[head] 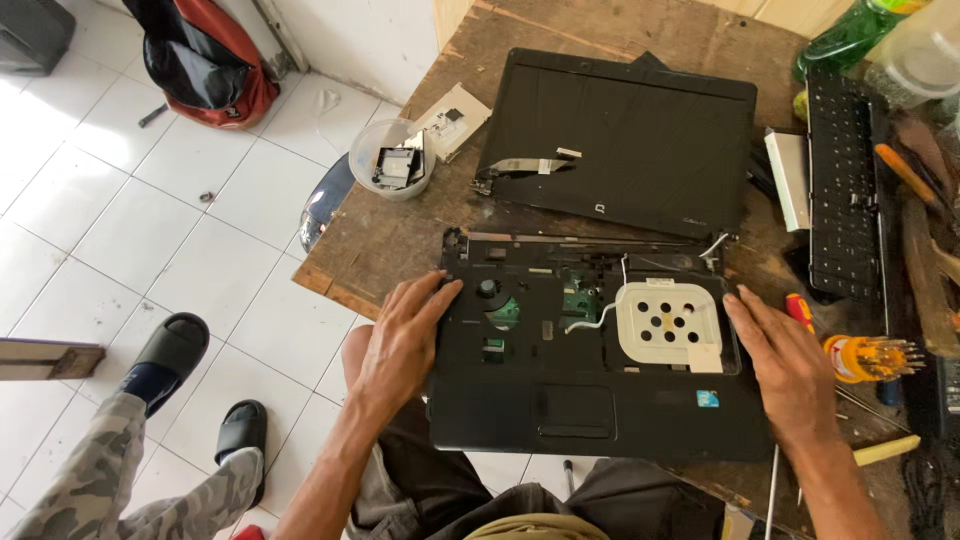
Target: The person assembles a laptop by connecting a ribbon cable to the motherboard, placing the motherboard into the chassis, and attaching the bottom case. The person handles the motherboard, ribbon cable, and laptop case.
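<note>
A black laptop base (590,400) lies on the worn wooden table (390,235), keyboard removed, with circuit parts and a white perforated plate (668,322) showing inside. My left hand (405,340) rests flat on the base's left edge, fingers apart. My right hand (790,365) lies flat against its right edge, fingers together. Neither hand grips anything. Behind the base lies the detached black screen lid (640,150) with a loose ribbon cable (525,165).
A small bowl (385,160) with parts sits at the table's left. A black keyboard (840,190), screwdrivers (865,355) and a green bottle (850,35) crowd the right side. Another person's legs in camouflage trousers and black sandals (170,355) rest on the white tiled floor.
</note>
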